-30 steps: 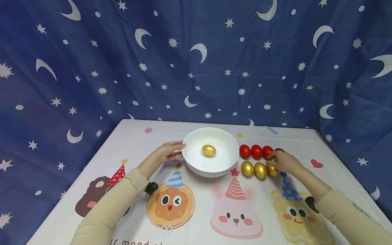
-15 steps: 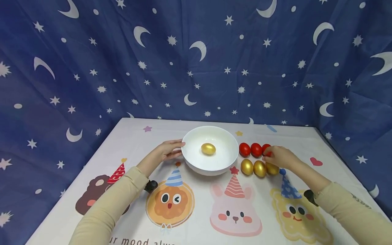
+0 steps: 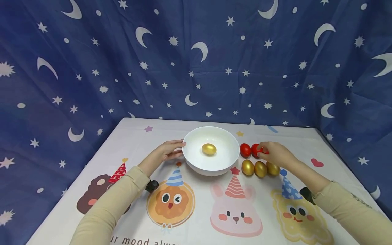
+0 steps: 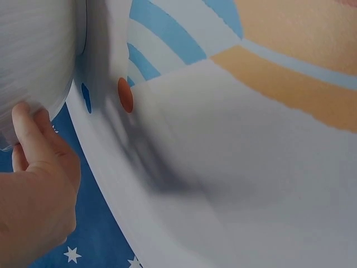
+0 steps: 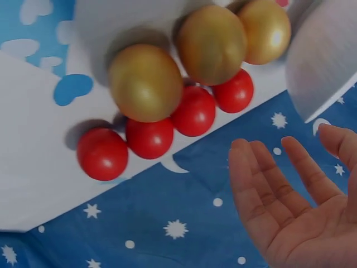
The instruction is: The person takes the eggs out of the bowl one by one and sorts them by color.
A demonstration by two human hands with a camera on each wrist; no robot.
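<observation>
A white bowl (image 3: 196, 163) with a gold egg (image 3: 209, 149) lying inside stands at the middle of the table. My left hand (image 3: 165, 153) holds its left side, fingertips at the rim; the left wrist view shows fingers (image 4: 25, 120) against the outer wall. My right hand (image 3: 277, 154) hovers low over the row of red eggs (image 3: 245, 150), right of the bowl, hiding part of it. In the right wrist view the right hand's fingers (image 5: 245, 178) are spread, with nothing between them. Three gold eggs (image 3: 260, 169) form a row in front of the red ones.
A white cloth (image 3: 306, 146) printed with cartoon faces covers the table. Behind it hangs a dark blue curtain (image 3: 171, 81) with moons and stars. A small black device (image 3: 151, 186) shows beside the left sleeve, and another black device (image 3: 307, 195) by the right.
My right hand has moved left along the red row, from its right end toward the middle eggs. The left hand, the bowl and the gold eggs stay in place.
</observation>
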